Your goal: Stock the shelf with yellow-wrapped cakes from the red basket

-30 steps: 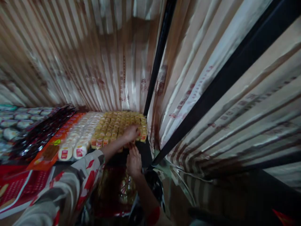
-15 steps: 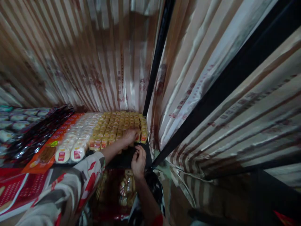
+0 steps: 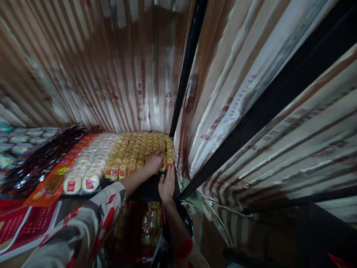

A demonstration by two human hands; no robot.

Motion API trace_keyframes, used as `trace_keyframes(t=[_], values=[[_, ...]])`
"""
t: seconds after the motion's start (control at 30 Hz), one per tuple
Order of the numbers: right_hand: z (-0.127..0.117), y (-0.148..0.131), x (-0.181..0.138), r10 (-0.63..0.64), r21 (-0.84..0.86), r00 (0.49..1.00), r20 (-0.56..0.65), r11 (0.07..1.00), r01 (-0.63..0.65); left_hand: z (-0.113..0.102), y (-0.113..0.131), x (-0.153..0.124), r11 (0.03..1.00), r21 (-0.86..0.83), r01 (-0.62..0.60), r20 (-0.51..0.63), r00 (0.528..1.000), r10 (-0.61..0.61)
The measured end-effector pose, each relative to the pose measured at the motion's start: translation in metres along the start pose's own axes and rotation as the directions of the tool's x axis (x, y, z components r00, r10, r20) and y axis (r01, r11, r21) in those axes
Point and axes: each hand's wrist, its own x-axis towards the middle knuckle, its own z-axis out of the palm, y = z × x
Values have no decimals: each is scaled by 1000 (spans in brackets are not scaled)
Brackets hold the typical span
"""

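Both hands have crept up to the front right corner of the yellow packs [image 3: 139, 147], right by the black pole [image 3: 185, 70]. Half a second back the right hand [image 3: 166, 184] sat lower with fingers curled; now they're stretched out narrow, tips touching the corner packs, so it looks like it's nudging that last row square rather than gripping anything. The left hand [image 3: 154, 162] has barely shifted, lying palm-down on the packs just left of the pole, fingers loosely curved over them; can't tell if it's pinching one. Further left of the pole come white packs [image 3: 89, 167], then an orange strip [image 3: 63, 169]. A striped sheet [image 3: 117, 74] hangs behind.
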Motion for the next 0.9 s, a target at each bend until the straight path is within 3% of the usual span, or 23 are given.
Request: trace_keyframes(t=[0.13,0.33,0.9], values=[[3,1,-1,21,-62,1000,16,998,-20,6,-2,-14,992,106,-63,-74,995,71],[5,3,0,21,-82,1000,15,996,-20,16,-9,-35,939,188,-288,-48,952,302],[3,-2,1,13,-162,1000,17,987,-10,34,-6,-43,956,176,-236,-110,960,258]])
